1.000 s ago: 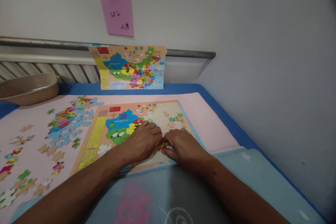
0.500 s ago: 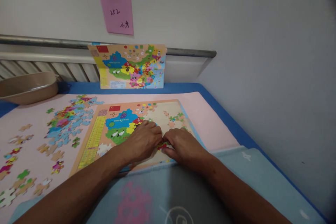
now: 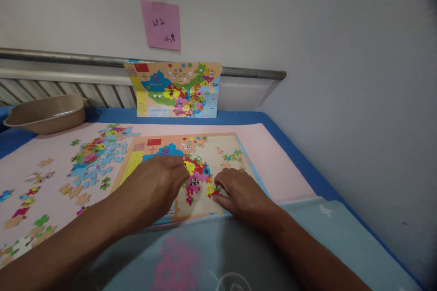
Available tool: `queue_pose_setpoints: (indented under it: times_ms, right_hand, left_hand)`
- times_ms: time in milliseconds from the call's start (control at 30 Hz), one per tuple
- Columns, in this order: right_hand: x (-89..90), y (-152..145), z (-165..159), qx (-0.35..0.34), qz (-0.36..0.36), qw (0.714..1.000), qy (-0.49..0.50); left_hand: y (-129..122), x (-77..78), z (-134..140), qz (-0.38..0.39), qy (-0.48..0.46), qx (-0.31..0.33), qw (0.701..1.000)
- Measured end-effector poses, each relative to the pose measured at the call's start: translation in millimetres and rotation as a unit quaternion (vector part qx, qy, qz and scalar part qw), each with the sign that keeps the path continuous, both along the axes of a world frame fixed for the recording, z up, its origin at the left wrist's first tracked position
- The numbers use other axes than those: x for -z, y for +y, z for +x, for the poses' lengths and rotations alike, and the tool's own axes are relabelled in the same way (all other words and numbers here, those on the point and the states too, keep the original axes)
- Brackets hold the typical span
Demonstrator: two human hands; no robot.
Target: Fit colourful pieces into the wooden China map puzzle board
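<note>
A partly filled map jigsaw puzzle [image 3: 191, 211] lies before me in its flat frame. My left hand [image 3: 159, 186] hovers over its left half, fingers curled together, hiding whatever may be in them. On the right half rests my right hand [image 3: 241, 191], its thumb and bent fingers closing on a red and yellow puzzle piece [image 3: 214, 193]. Just left of that piece is a joined pink section with pandas [image 3: 194, 183]. Green and orange pieces [image 3: 233, 157] lie loose on the bare backing beyond my right hand.
Many loose pieces [image 3: 99, 159] are heaped left of the frame, with others scattered nearer me. A printed reference map [image 3: 177, 91] leans against a metal rail [image 3: 252, 72]. A brown basin [image 3: 48, 116] stands at the back left. Blue cloth [image 3: 307, 223] covers the near side.
My left hand has drawn away to the left from beside my right hand, uncovering the pink panda section. My right hand stays at the red and yellow piece. The view has shifted slightly.
</note>
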State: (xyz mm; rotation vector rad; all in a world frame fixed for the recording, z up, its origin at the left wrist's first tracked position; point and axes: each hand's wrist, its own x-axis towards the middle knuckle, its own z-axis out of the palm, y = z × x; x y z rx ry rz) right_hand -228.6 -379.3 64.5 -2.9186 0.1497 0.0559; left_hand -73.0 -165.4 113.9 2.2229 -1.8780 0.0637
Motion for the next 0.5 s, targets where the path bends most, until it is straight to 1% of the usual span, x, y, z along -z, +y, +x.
queue_pose_setpoints:
  times_ms: [67,133,167,233,300,400,500]
  right_hand:
    - [-0.8,-2,-1,-0.010,0.003,1.000,-0.012]
    - [-2.1,-3,-1,-0.026,0.015,0.999,-0.025]
    - [-2.6,-4,-1,-0.033,0.023,0.999,-0.032]
    - [-2.7,-6,0,-0.046,0.037,0.997,-0.047]
    - [-1.4,-6,1,-0.059,0.043,0.996,-0.060]
    - [1.0,-6,2,-0.071,0.046,0.994,-0.067]
    - [2.1,-5,3,-0.071,0.044,0.994,-0.063]
  left_hand:
    - [26,8.8,-14,0.010,0.019,0.017,1.000]
    - [46,25.9,-31,-0.017,0.021,0.042,0.999]
    - [54,35.5,-40,-0.048,0.027,0.051,0.997]
    - [65,52.9,-52,-0.110,0.029,0.041,0.993]
    - [73,66.0,-60,-0.157,0.028,0.029,0.987]
    - [82,77.9,-65,-0.202,0.012,0.015,0.979]
    - [88,82.7,-68,-0.233,-0.009,-0.001,0.973]
